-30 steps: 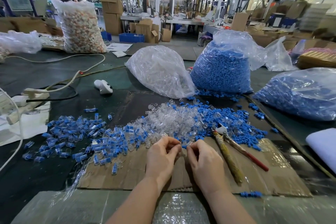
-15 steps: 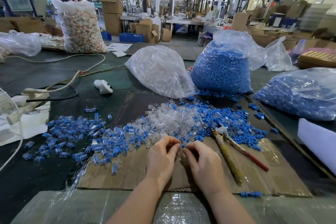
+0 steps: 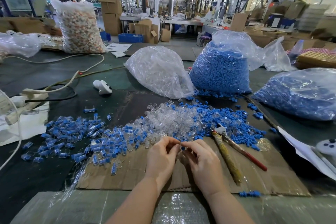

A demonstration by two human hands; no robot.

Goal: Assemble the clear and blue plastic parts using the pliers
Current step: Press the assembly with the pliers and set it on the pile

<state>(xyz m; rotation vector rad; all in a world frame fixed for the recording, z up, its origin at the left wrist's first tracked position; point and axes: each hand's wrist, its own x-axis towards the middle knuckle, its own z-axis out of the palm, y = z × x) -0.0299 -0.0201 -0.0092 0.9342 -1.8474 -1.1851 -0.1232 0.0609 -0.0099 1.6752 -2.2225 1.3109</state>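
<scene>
My left hand (image 3: 161, 156) and my right hand (image 3: 201, 160) meet fingertip to fingertip over the cardboard sheet (image 3: 272, 174). My right hand pinches a small blue part (image 3: 183, 148). My left hand's fingers are curled at the same spot; the piece it pinches is too small to make out. Just beyond lies a heap of loose clear parts (image 3: 169, 120) with loose blue parts (image 3: 236, 125) to its right. Assembled clear-and-blue pieces (image 3: 76, 132) spread out to the left. The pliers (image 3: 231, 147) lie untouched on the cardboard, right of my right hand.
A bag of clear parts (image 3: 160, 71) and two bags of blue parts (image 3: 220, 71) (image 3: 300, 94) stand behind the heaps. A white controller (image 3: 102, 87) and cables (image 3: 60, 85) lie at the left. White paper and another controller (image 3: 325, 146) sit at the right edge.
My hands have stayed together at the heap's near edge, fingers shifting slightly. The blue part now shows at my right fingertips. The white sheet at the right has slid further in.
</scene>
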